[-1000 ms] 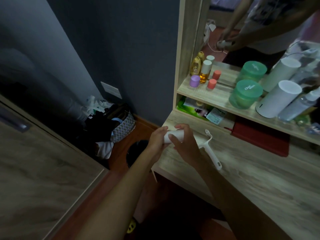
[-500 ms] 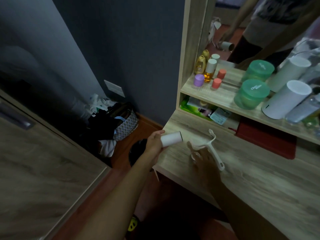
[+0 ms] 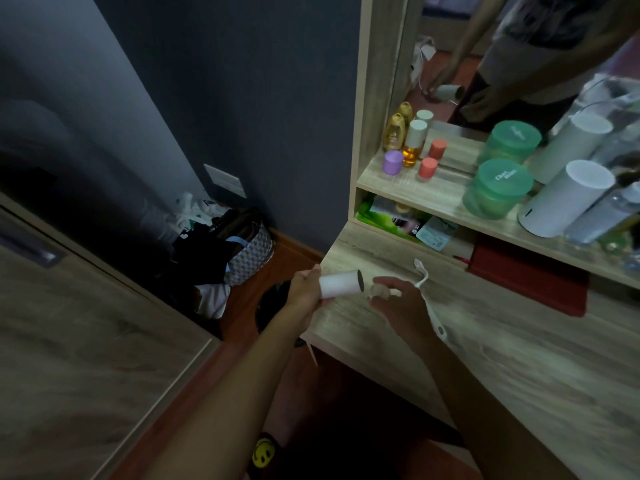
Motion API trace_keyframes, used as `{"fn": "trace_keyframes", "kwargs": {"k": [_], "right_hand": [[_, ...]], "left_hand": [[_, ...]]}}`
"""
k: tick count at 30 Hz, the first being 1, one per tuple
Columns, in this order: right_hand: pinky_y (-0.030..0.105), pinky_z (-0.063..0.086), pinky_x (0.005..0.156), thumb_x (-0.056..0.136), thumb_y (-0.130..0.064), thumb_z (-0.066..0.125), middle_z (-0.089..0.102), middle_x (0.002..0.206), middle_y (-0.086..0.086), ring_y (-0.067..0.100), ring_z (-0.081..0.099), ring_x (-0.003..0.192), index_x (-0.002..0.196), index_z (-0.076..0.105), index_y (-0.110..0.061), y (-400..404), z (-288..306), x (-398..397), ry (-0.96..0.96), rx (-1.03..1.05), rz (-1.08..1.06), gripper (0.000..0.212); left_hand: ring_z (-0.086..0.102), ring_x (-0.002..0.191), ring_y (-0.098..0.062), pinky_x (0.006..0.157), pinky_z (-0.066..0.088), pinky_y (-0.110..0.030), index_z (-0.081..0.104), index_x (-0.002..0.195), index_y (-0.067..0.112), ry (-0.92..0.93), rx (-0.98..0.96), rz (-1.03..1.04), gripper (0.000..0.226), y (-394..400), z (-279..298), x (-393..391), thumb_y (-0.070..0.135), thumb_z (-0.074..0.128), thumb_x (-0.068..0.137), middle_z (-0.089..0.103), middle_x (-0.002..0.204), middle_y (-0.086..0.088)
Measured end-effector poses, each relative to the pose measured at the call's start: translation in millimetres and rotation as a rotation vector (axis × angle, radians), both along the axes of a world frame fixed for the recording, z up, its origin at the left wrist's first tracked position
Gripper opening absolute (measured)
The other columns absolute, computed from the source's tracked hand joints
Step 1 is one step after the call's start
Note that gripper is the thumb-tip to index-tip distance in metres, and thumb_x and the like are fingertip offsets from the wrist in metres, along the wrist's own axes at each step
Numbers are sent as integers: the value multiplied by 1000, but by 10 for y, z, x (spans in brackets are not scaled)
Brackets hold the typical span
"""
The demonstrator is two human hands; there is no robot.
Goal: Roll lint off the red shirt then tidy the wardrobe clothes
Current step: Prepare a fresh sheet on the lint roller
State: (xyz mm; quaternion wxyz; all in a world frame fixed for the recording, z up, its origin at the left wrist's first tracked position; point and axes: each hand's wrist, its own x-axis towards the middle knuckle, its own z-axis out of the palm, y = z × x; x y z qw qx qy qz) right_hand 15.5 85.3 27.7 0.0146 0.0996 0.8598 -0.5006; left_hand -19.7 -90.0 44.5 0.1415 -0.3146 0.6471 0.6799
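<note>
Dim light is falling across a wooden tabletop (image 3: 519, 368) set beside a dark wall, with a mirror and a shelf (image 3: 415, 192) of bottles and jars standing behind it.

A white roll (image 3: 341, 284), apparently the lint refill, is being held at its left end by the left hand (image 3: 304, 292), fingers curled round it, with its open core facing right, above the near-left corner of the tabletop. The handle (image 3: 431, 306) of the lint roller is lying on the tabletop, just beside and partly under the right hand (image 3: 398, 301). The right hand is loosely curled; something pale is showing at its fingertips, but whether the handle's spindle is being pinched cannot be told. The red shirt is not being seen in this view.

Judged step: the roll is being refitted onto the handle.

Hazards:
- The roll is being gripped at one end only. If the spindle is pushed off-axis, the core may be crushed or the roll knocked free.
- The roll is being held over the tabletop edge. If dropped, it may be lost to the floor (image 3: 242, 313) near the bags (image 3: 242, 247), and its sticky sheet fouled.
- Low light is making alignment harder.
- Sticky sheet may be touched and its tack reduced.
</note>
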Motion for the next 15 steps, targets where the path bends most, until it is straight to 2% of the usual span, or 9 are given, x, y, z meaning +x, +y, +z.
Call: {"fn": "trace_keyframes", "kwargs": {"k": [3,6,8,11,13,15], "right_hand": [[38,47,96,84,-2,66,65,115,11,26,61,107,122,62,-6,-55,178,-33,55,44,54,38],[36,50,92,91,-8,56,66,113,7,24,62,103,131,56,-16,-94,327,-39,-8,65,70,41],[38,50,96,92,-2,54,66,118,16,30,63,107,132,55,-10,-165,339,-23,100,106,27,42],[26,43,97,90,10,51,62,125,22,31,62,113,133,51,0,-308,301,-1,193,114,-83,44],[25,43,97,89,12,48,57,131,13,23,60,117,141,43,-4,-370,325,5,185,99,-55,54],[21,36,104,87,14,45,41,136,-6,5,43,125,149,29,-9,-396,346,32,177,75,27,68]], "left_hand": [[56,93,-24,56,51,-27,45,121,2,14,-32,2,36,55,35,-41,31,47,99,52,115,-18],[56,86,-21,58,52,-29,44,112,6,30,-49,20,27,113,69,-75,30,47,98,52,111,-17],[56,87,-22,60,53,-30,44,114,6,36,-65,4,29,145,73,-87,30,46,99,52,114,-18],[55,92,-26,69,54,-35,42,124,0,18,-45,33,39,212,80,-98,30,46,99,50,114,-19],[54,93,-27,70,54,-36,41,127,-1,7,-7,67,42,250,103,-106,30,45,100,50,114,-19],[55,94,-27,70,54,-35,42,127,-3,-15,46,98,43,262,132,-127,29,45,100,51,116,-21]]}}
